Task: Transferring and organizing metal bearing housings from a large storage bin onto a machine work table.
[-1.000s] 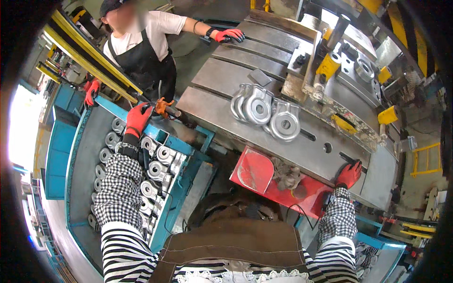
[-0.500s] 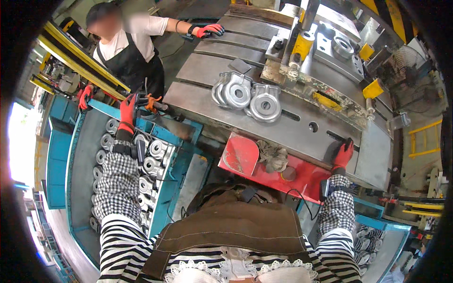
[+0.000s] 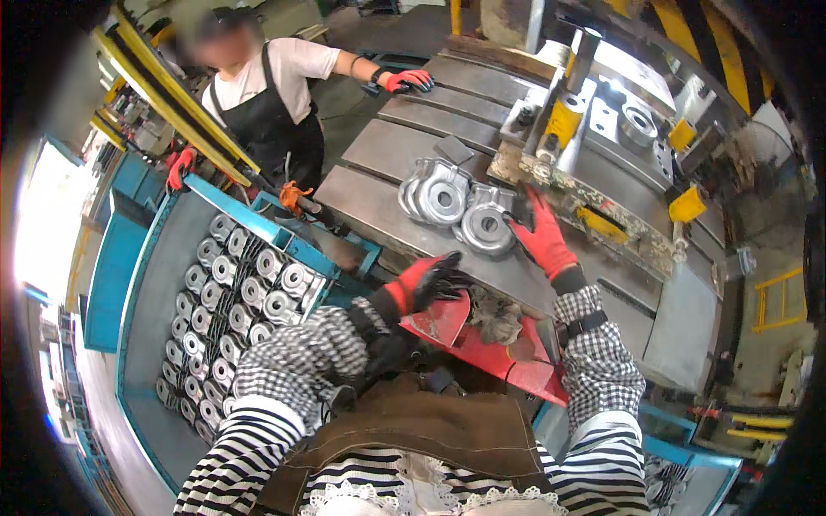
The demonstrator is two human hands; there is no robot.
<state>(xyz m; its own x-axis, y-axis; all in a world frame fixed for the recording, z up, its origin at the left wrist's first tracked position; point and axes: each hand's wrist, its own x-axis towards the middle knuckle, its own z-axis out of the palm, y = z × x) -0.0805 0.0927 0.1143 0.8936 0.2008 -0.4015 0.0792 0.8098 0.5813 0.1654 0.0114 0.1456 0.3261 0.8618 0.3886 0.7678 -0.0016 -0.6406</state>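
My right hand (image 3: 545,238), in a red and black glove, reaches over the metal press bed (image 3: 361,185). Its fingers are stretched apart, the thumb side beside the right edge of a silver stamped metal part (image 3: 487,229) with a round holed hub. Left of that part stands a small leaning group of similar metal parts (image 3: 441,199). My left hand (image 3: 425,284), gloved likewise, hovers at the bed's front edge, above the red tray (image 3: 439,320); its fingers extend to the right and it holds nothing that I can see.
A blue bin (image 3: 138,344) filled with rows of similar parts stands at left. A die with yellow-capped posts (image 3: 564,120) sits at the bed's back right. A crumpled rag (image 3: 496,322) lies in the red tray. Across the bed, a co-worker's gloved hand (image 3: 408,82) rests on its edge.
My left hand has left the blue bin's rim and moved right to the bed's front edge. My right hand has moved left from the bed's right front to beside the metal parts.
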